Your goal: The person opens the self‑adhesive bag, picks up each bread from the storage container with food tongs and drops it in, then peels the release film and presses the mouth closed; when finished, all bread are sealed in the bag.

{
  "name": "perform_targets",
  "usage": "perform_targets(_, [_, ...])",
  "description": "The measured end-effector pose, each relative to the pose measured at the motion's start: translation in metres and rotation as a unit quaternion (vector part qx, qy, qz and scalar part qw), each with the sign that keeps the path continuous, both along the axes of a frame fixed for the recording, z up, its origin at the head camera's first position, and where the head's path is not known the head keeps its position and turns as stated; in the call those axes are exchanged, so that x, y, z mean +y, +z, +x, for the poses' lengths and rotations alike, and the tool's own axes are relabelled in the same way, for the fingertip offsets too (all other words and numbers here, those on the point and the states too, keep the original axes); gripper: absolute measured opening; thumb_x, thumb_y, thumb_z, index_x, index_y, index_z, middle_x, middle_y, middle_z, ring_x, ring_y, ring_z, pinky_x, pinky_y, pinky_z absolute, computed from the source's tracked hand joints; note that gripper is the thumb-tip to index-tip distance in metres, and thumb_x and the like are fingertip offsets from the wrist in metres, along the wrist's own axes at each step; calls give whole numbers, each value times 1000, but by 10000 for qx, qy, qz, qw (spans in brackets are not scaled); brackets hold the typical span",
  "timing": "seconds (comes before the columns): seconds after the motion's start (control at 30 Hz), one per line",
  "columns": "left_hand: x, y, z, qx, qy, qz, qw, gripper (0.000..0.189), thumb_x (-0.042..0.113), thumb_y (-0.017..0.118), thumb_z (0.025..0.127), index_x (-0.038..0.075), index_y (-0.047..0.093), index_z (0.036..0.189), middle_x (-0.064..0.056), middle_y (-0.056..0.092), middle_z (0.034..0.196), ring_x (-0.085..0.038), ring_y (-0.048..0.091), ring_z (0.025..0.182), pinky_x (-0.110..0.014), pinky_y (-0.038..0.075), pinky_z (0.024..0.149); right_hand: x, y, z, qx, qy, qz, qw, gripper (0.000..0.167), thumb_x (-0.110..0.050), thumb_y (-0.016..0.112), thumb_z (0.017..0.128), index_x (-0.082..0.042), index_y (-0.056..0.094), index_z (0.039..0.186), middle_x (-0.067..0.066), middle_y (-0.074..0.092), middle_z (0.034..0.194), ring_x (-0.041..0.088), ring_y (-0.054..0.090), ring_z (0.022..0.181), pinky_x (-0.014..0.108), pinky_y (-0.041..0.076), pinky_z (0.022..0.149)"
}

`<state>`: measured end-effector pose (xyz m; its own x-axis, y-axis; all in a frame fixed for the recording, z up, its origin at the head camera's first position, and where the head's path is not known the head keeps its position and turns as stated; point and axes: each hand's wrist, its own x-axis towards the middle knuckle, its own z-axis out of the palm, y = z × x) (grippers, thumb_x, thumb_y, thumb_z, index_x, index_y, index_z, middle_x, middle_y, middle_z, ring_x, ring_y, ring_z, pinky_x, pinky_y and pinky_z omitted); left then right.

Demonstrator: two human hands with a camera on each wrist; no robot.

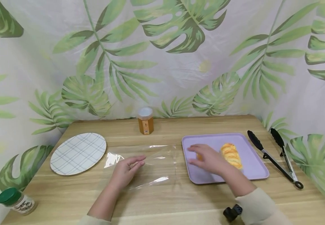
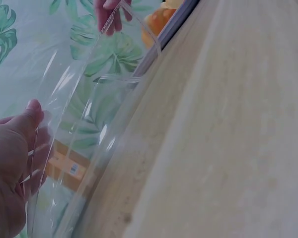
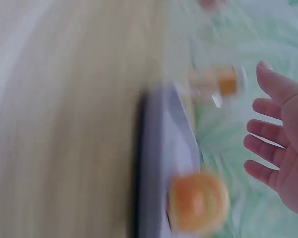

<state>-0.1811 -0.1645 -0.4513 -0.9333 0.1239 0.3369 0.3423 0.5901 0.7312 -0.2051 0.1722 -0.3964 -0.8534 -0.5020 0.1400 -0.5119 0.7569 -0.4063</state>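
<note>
My left hand [image 1: 124, 173] holds a clear plastic bag [image 1: 158, 165] near its left part. In the left wrist view the thumb is on the near side of the film, and the fingers show through it. Over the left part of a lilac tray [image 1: 253, 170], my right hand [image 1: 207, 159] is spread with nothing in its grasp. Below it on the tray is a round orange-brown bun [image 3: 198, 202], mostly hidden by the hand in the head view. A long scored bread loaf [image 1: 231, 155] lies to the right of the bun.
A honey-coloured jar [image 1: 146, 123] stands at the back of the wooden table. On the left are a checked plate [image 1: 78, 153] and a green-lidded shaker [image 1: 17, 201]. Black-tipped tongs [image 1: 277, 162] lie at the right, beside the tray. A leaf-patterned cloth hangs behind.
</note>
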Motion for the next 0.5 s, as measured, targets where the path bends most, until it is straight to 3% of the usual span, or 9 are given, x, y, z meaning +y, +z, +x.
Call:
perform_targets(0.1, [1,-2,0,144,106,47,9998,20,17,72,89,11,76,108,-5,75,110,-25,69,110,-45,54,97,40,5,0,164,-742,-155,9970,50,-33,65,94,-4,57,134,23,53,141,46,46,131,61,37,111])
perform_targets(0.23, [1,-4,0,247,192,93,9995,19,16,73,88,11,76,106,-5,75,108,-26,70,108,-45,55,96,100,6,1,283,-1767,-121,9838,56,-34,61,97,3,49,138,32,42,145,54,39,132,68,32,109])
perform_targets(0.33, [2,-6,-1,336,141,79,9993,18,15,72,88,10,76,105,-5,75,108,-26,70,107,-45,55,96,146,-1,4,309,-2560,-20,9662,63,-39,56,99,8,43,140,38,38,143,58,35,130,72,31,106])
perform_targets(0.5, [2,-7,-1,375,147,22,9992,19,16,72,88,10,76,106,-5,75,109,-28,70,107,-47,55,96,209,-18,10,-113,-3714,-97,9283,86,-53,48,98,15,25,146,47,26,142,64,26,128,75,28,102])
